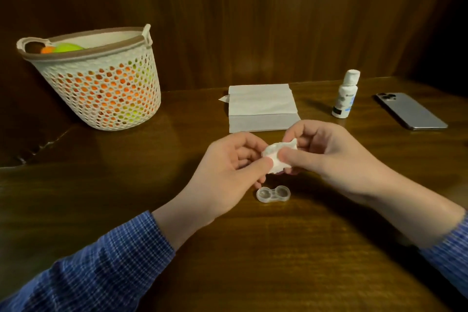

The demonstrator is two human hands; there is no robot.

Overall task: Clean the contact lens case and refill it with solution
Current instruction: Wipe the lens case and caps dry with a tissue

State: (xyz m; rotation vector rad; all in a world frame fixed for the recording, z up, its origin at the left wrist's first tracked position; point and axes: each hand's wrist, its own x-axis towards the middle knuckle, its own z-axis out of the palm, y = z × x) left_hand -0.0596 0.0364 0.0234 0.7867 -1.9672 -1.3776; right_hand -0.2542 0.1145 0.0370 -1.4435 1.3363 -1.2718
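Above the open lens case, my left hand and right hand pinch a crumpled tissue, hiding whatever it wraps.

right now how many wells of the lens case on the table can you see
2: the left well and the right well of the lens case, side by side on the table just below the hands.

Left hand, right hand pinch crumpled tissue above open lens case.
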